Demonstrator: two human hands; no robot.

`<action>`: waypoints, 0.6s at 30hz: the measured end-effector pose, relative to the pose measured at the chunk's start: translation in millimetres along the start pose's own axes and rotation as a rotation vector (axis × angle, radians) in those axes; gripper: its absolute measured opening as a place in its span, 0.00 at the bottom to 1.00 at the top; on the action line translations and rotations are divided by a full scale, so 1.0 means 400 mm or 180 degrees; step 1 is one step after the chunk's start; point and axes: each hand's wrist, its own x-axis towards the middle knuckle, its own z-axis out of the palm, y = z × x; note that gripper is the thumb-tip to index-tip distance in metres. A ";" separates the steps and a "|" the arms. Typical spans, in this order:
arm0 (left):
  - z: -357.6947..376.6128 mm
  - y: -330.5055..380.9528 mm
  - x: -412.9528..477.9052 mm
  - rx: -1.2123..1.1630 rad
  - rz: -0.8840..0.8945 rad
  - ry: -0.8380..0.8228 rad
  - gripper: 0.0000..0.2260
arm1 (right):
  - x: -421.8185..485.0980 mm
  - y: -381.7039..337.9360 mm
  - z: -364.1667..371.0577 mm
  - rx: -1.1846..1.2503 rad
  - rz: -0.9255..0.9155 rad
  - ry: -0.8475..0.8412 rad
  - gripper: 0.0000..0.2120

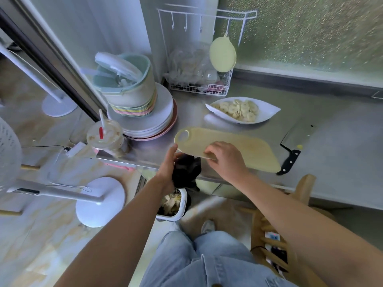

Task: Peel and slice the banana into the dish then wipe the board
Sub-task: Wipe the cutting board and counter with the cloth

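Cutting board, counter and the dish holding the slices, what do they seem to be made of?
Cutting board: probably plastic, pale yellow-green, matte, thin with a moulded handle hole. Counter: stainless steel by its look, brushed grey with soft reflections. Dish: glossy white, ceramic or melamine; can't tell which.

I count on the counter [331,162]: one cutting board [228,145], one knife [298,135], one dish [269,112] of banana slices [238,109], too overlapped to number. Centre frame: one black cloth [186,170]. Left: one lidded cup [103,133]. Below: one bin [183,204].
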 end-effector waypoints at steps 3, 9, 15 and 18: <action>0.029 -0.023 0.032 -0.0037 -0.0205 -0.0020 0.31 | -0.029 -0.006 0.014 0.0163 -0.0216 -0.0261 0.10; 0.023 -0.057 0.053 -0.0508 -0.0190 0.0752 0.22 | -0.118 -0.017 -0.035 0.1112 0.0352 0.0325 0.10; 0.001 -0.074 0.038 -0.0335 0.0049 0.0888 0.18 | -0.165 -0.113 0.041 0.1577 0.2238 -0.1163 0.34; -0.006 -0.084 0.017 -0.0599 -0.0113 0.0665 0.18 | -0.153 -0.163 0.080 0.3714 0.3118 -0.0935 0.35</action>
